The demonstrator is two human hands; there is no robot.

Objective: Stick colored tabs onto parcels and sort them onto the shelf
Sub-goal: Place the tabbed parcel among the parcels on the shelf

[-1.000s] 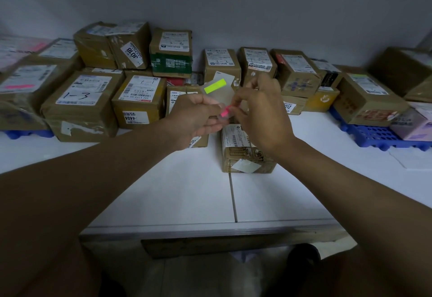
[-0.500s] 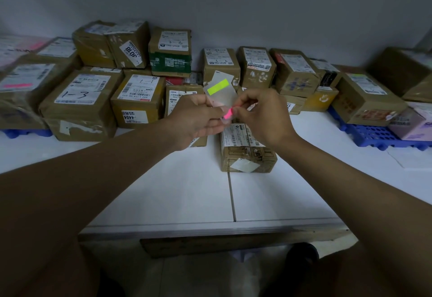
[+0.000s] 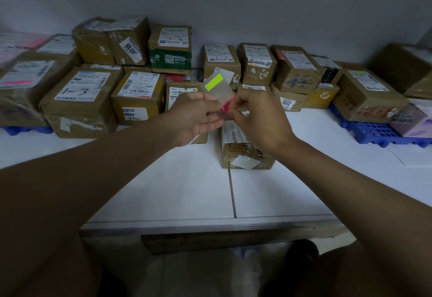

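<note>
Both bare forearms reach forward and converge at the middle of the view. The left hand [image 3: 194, 116] is turned palm-up with fingers curled inward, while the right hand [image 3: 259, 119] meets it knuckles-up, its fingertips [image 3: 231, 107] pinched together against the left's.

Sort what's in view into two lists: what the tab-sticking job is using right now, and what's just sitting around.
In use:
- left hand, holding the tab sheet
- right hand, pinching the pink tab
- small parcel under the hands

Lying about:
- parcel marked 1-3
- green-banded box
- blue pallet
- loose paper
</note>
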